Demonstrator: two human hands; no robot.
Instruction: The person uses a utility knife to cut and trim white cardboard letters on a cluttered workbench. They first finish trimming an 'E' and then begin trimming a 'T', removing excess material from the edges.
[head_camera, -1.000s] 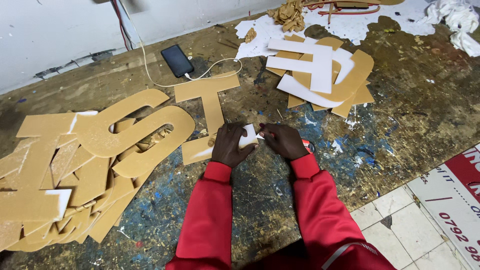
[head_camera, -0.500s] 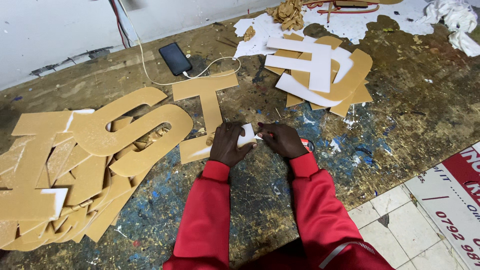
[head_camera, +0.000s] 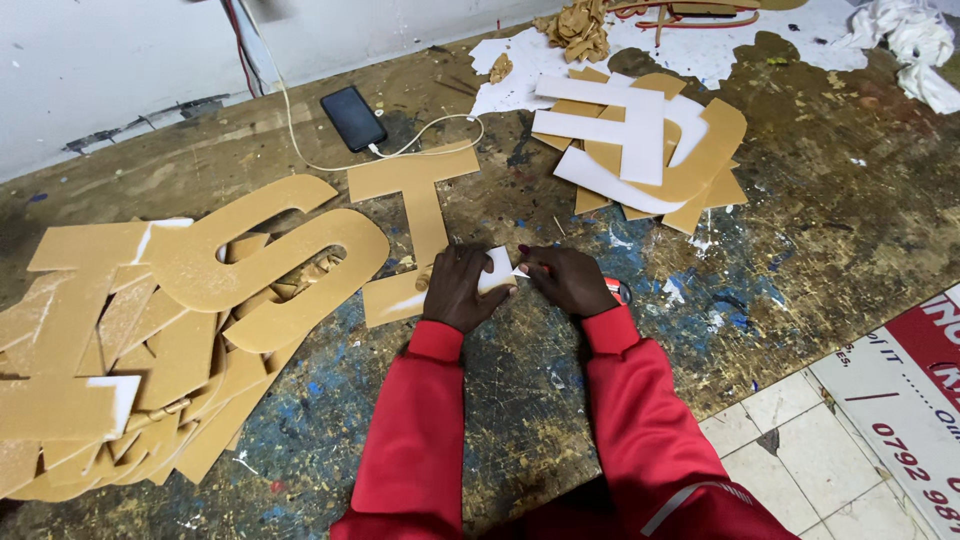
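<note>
Letter pile (head_camera: 150, 330): it crowds the worktop's left edge; a nudge from your elbow could slide pieces off.
Left hand (head_camera: 455, 290): closed on the white backing (head_camera: 497, 268) at the T-shaped letter's (head_camera: 420, 215) foot, mid-worktop; a hard pull may tear it.
Right hand (head_camera: 570, 282): pinched on a red-handled tool (head_camera: 612, 289), tip touching your left fingers; a slip could cut them.

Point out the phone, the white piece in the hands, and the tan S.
phone (head_camera: 353, 117), head view, middle of its dark screen.
white piece (head_camera: 496, 268), head view, bare part between the hands.
S (head_camera: 265, 262), head view, its middle curve.
</note>
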